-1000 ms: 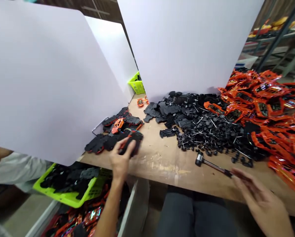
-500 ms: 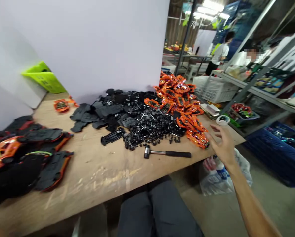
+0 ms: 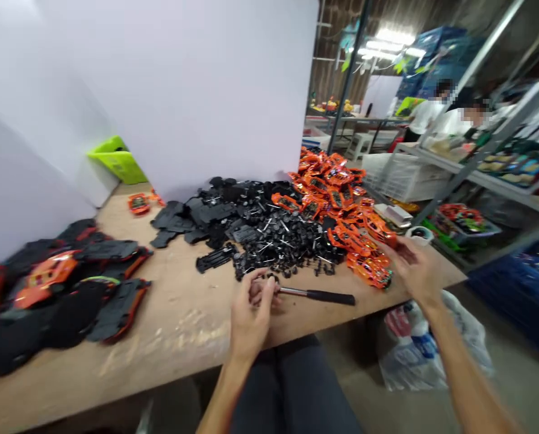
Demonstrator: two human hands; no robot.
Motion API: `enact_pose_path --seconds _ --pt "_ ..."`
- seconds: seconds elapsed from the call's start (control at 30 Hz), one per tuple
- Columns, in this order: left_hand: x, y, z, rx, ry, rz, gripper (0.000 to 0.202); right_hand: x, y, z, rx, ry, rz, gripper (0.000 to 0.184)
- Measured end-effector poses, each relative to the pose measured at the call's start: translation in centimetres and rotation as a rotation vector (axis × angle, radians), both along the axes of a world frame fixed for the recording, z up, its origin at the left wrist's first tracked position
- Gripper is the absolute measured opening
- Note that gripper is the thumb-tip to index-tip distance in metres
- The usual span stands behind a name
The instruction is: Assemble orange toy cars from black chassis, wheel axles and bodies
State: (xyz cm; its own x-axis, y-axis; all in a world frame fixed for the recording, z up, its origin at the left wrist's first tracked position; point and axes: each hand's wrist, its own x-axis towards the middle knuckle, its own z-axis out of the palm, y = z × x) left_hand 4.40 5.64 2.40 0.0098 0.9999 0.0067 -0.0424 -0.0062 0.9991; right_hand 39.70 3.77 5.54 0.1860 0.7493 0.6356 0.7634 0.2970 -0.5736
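While the left hand grips it, the hammer points right.

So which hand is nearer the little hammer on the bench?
Left. The left hand is right at the head end of the hammer, while the right hand is apart from it, beyond the handle, beside the orange toy car bodies.

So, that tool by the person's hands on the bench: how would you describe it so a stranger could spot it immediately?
Start at the plywood workbench and find the heap of black toy wheels on axles in its middle. Just in front of that heap, toward the bench's near edge, is a hammer. Unlike the plastic parts around it, it has a steel shaft and black grip, with its head hidden by the person's left hand.
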Motion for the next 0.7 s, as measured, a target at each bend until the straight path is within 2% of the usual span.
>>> enact_pose_path --seconds 0.1,0.17,0.23,0.3,0.4,0.5,0.6,0.7 --pt "-4.6 1.4 -1.3 0.069 0.192 0.288 0.04 -2.5 -2.2 -0.1 -0.066 -0.147 0.05 0.026" --pt "-8.8 3.1 -1.4 0.082 0.391 0.457 0.038 -4.0 -3.2 -1.3 -0.052 -0.266 0.075 0.026" --pt "-12.3 5.4 -1.1 0.071 0.602 0.464 0.038 -5.3 -3.7 -2.9 -0.004 -0.33 0.115 0.028" --pt "-14.2 7.9 -0.8 0.074 0.756 0.356 0.036 -6.6 -3.8 -4.5 0.026 -0.366 0.167 0.028" --pt "-14.4 11.5 -0.9 0.03 0.798 0.306 0.038 -8.2 -3.7 -6.2 0.032 -0.35 0.194 0.026" --pt "-13.2 13.1 -1.5 -0.025 0.774 0.317 0.044 -8.8 -3.5 -7.3 0.004 -0.349 0.195 0.03" --pt "-13.0 12.5 -1.7 -0.008 0.679 0.318 0.039 -7.9 -3.0 -8.1 -0.039 -0.427 0.183 0.03" --pt "-14.1 10.6 -1.2 0.029 0.551 0.34 0.035 -7.2 -2.6 -7.2 -0.095 -0.484 0.174 0.033"
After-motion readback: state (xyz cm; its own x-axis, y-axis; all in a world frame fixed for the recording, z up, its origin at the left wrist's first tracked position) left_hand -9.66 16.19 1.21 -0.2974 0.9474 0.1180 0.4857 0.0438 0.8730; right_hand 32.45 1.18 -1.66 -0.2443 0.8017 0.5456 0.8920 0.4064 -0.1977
